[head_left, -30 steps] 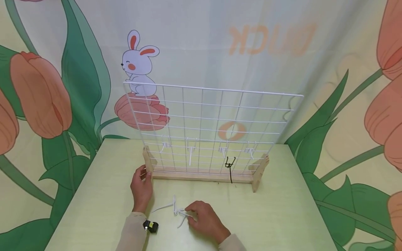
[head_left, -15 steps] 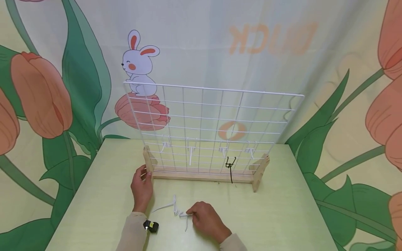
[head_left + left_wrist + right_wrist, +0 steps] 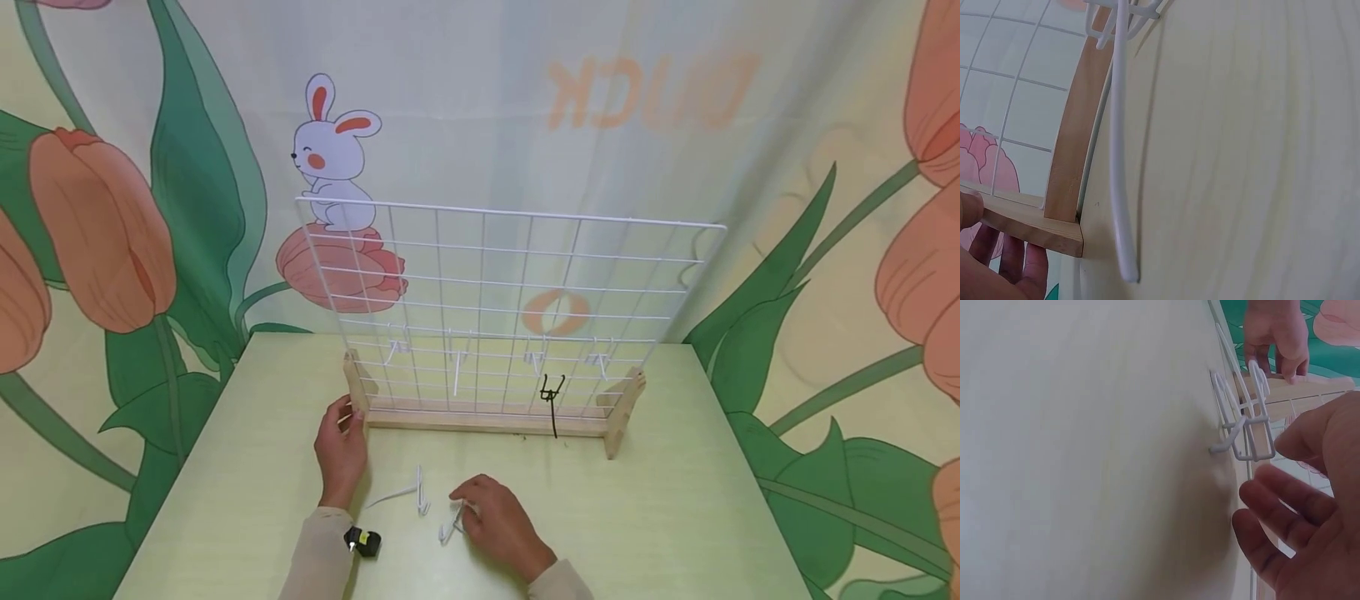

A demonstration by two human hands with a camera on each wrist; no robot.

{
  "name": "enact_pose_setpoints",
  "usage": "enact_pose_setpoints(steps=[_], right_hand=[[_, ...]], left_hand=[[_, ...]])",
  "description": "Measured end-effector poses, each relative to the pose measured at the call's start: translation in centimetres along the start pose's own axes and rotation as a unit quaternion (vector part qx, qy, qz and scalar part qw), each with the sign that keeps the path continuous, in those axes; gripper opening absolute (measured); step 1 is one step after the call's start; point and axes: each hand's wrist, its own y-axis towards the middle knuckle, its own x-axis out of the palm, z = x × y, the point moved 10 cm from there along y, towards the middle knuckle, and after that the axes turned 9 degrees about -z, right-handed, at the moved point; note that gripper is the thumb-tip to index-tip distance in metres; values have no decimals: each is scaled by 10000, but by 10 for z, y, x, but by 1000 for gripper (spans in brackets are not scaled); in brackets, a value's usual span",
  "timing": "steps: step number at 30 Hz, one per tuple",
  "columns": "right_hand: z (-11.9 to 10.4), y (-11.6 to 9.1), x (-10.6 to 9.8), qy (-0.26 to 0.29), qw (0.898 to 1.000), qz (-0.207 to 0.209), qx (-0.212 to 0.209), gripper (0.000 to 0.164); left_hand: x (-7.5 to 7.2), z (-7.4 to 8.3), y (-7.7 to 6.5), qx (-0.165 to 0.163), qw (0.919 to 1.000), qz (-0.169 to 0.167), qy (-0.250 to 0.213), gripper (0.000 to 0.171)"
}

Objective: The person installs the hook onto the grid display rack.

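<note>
My left hand (image 3: pixel 341 450) grips the left wooden foot (image 3: pixel 1038 232) of a white wire grid rack (image 3: pixel 510 212); in the left wrist view, thumb and fingers lie on either side of that foot. My right hand (image 3: pixel 501 521) holds a small white wire display hook (image 3: pixel 450 527) low over the table. In the right wrist view, a digit meets a corner of the hook's looped frame (image 3: pixel 1255 434), while the lower fingers (image 3: pixel 1272 509) stay loosely bent and apart from it. Between the hands lies a second white display hook (image 3: pixel 420 490), its prong (image 3: pixel 1119 156) pointing left.
Several white hooks (image 3: pixel 456 371) hang along the grid's lower part. A black hook (image 3: pixel 552 417) hangs below them, right of centre. The rack's wooden base rail (image 3: pixel 487 427) crosses the table. A black device (image 3: pixel 363 542) is strapped at the left wrist.
The right hand has drawn the white hook away from the one lying on the table and turned it, so its frame points toward the front. The left hand stays on the foot.
</note>
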Motion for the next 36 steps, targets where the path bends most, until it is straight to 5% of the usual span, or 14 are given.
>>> enact_pose_setpoints(steps=[7, 12, 17, 28, 36], right_hand=[[11, -10, -4, 58, 9958, -70, 916, 34], [14, -19, -7, -128, 9926, -142, 1199, 43], [15, -24, -2, -237, 9919, -259, 1222, 43], [10, -24, -1, -212, 9934, -342, 1076, 12], [10, -24, 5, -298, 9938, -400, 991, 11]], left_hand=[[2, 0, 0, 29, 10000, -18, 75, 34], [1, 1, 0, 89, 9999, 22, 90, 34], [0, 3, 1, 166, 9998, 36, 101, 33], [0, 5, -1, 203, 9997, 35, 117, 34], [0, 4, -2, 123, 9998, 50, 157, 34]])
